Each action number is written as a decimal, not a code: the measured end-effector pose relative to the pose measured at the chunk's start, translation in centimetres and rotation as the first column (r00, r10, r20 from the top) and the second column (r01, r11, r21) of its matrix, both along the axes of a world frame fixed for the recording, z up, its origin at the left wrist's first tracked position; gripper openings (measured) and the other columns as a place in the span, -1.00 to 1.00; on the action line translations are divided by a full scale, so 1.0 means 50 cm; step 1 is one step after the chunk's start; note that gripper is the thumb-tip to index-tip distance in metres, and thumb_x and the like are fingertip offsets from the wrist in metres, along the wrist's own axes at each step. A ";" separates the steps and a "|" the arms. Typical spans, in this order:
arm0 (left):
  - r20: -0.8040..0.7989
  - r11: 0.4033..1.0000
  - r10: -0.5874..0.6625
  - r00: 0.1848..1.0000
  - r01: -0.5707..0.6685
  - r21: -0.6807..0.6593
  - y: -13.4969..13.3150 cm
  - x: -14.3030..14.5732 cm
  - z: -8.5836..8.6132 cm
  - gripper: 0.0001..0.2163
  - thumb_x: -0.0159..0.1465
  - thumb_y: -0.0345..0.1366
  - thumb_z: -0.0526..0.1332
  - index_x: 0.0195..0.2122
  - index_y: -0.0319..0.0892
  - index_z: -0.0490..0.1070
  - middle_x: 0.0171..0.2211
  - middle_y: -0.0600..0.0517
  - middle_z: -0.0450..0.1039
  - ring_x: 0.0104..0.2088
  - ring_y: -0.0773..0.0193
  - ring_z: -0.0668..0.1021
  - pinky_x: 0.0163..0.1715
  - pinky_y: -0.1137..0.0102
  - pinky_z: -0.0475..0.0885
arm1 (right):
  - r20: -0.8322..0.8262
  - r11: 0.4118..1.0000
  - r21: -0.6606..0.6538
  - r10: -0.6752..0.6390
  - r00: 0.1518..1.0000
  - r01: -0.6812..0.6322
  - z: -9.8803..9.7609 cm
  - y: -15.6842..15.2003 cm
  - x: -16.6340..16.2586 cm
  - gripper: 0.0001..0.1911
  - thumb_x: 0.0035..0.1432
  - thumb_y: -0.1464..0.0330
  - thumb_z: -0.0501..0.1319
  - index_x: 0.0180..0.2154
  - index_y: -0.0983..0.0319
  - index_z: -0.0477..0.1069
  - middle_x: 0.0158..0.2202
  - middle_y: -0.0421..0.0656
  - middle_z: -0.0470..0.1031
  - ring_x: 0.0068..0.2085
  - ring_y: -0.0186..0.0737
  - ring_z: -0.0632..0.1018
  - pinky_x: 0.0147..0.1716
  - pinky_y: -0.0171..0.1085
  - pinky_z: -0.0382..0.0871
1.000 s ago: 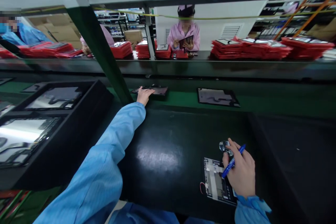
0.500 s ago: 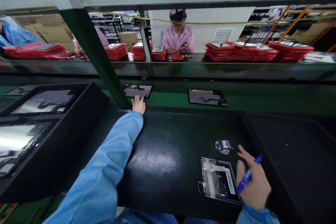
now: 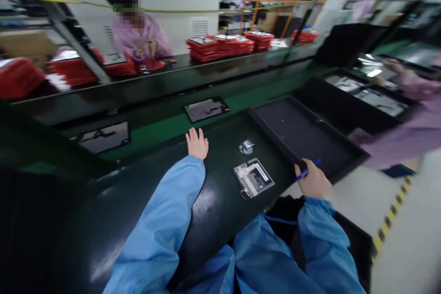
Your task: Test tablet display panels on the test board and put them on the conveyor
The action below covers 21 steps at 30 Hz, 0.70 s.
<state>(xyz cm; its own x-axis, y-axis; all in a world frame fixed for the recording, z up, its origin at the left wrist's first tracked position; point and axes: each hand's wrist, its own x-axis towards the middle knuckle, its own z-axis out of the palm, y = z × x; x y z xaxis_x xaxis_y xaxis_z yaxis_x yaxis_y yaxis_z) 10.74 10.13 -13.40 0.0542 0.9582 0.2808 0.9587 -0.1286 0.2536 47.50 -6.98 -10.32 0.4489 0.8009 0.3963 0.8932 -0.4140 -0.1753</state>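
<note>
My left hand [image 3: 197,143] lies flat on the dark green bench with its fingers apart, holding nothing. It is just short of the green belt and a dark flat panel [image 3: 206,110]. My right hand [image 3: 313,179] grips a blue pen [image 3: 306,171] near the rim of a black tray [image 3: 303,131]. Between my hands lie an electronic board in a dark frame [image 3: 254,178], with a red-and-black wire loop at its corner, and a small shiny metal piece [image 3: 246,147]. Neither hand touches them.
Another panel [image 3: 103,138] lies on the belt to the left. A co-worker in pink [image 3: 396,110] reaches over a black tray of panels [image 3: 365,96] at right. Across the line, a person in pink [image 3: 141,32] sits behind stacks of red packages [image 3: 220,46].
The view has swung to the right. My right hand has moved away from the board and metal piece toward the tray. My left hand has come back from the panel onto the bench.
</note>
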 end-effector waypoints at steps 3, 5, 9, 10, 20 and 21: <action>0.006 0.999 -0.044 0.999 0.044 -0.008 0.010 -0.002 -0.003 -0.46 0.37 -0.29 -0.01 0.31 -0.52 0.16 0.34 -0.50 0.05 0.37 -0.25 0.12 0.32 -0.08 -0.03 | -0.053 0.996 -0.069 -0.061 0.997 0.058 0.014 0.002 -0.017 -0.58 0.30 0.21 0.04 0.07 0.24 0.44 -0.12 0.07 0.58 -0.12 0.04 0.56 -0.33 -0.17 0.29; 0.006 0.998 -0.065 0.998 0.065 -0.003 0.015 -0.010 -0.004 -0.46 0.38 -0.28 -0.04 0.32 -0.49 0.17 0.34 -0.47 0.06 0.37 -0.21 0.13 0.32 -0.07 -0.02 | -0.068 0.995 -0.080 -0.067 0.995 0.062 0.018 -0.005 -0.019 -0.60 0.30 0.23 0.06 0.07 0.23 0.44 -0.09 0.06 0.58 -0.11 0.00 0.55 -0.32 -0.20 0.27; 0.015 0.996 -0.088 0.996 0.088 0.024 0.027 -0.016 -0.008 -0.46 0.38 -0.27 -0.08 0.30 -0.48 0.18 0.32 -0.45 0.12 0.35 -0.19 0.18 0.30 -0.11 0.01 | -0.094 0.995 -0.086 -0.060 0.994 0.052 0.020 -0.016 -0.019 -0.64 0.29 0.27 0.11 0.05 0.23 0.45 -0.11 0.04 0.59 -0.15 -0.06 0.55 -0.33 -0.24 0.24; 0.019 0.995 -0.094 0.995 0.093 0.031 0.032 -0.016 -0.010 -0.46 0.37 -0.26 -0.09 0.29 -0.49 0.20 0.31 -0.46 0.14 0.34 -0.20 0.19 0.30 -0.11 0.02 | -0.098 0.995 -0.082 -0.060 0.993 0.052 0.019 -0.016 -0.020 -0.65 0.29 0.27 0.12 0.04 0.24 0.45 -0.12 0.03 0.59 -0.16 -0.06 0.56 -0.34 -0.24 0.24; 0.064 0.978 -0.208 0.976 0.207 0.027 0.008 -0.042 0.018 -0.45 0.31 -0.15 -0.11 0.28 -0.28 0.18 0.29 -0.34 0.20 0.26 -0.32 0.26 0.17 -0.28 0.14 | -0.156 0.972 0.008 -0.231 0.960 0.235 0.057 -0.115 0.037 -0.69 0.28 0.18 0.20 -0.03 0.19 0.46 -0.24 -0.11 0.63 -0.25 -0.12 0.61 -0.32 -0.29 0.29; 0.082 0.973 -0.229 0.970 0.230 0.004 0.006 -0.047 0.022 -0.44 0.29 -0.14 -0.09 0.30 -0.19 0.14 0.31 -0.27 0.18 0.27 -0.35 0.23 0.15 -0.34 0.13 | -0.164 0.958 0.021 -0.280 0.946 0.287 0.061 -0.154 0.051 -0.67 0.28 0.15 0.19 -0.02 0.18 0.45 -0.20 -0.11 0.63 -0.23 -0.13 0.61 -0.29 -0.29 0.31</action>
<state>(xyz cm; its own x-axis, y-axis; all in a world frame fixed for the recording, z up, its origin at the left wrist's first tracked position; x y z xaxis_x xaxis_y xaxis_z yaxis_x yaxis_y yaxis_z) 8.41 10.45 -12.30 0.2498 0.9244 0.2881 0.8799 -0.3409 0.3310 50.03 -14.70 -7.27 0.7146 0.6148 0.3337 0.6995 -0.6350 -0.3277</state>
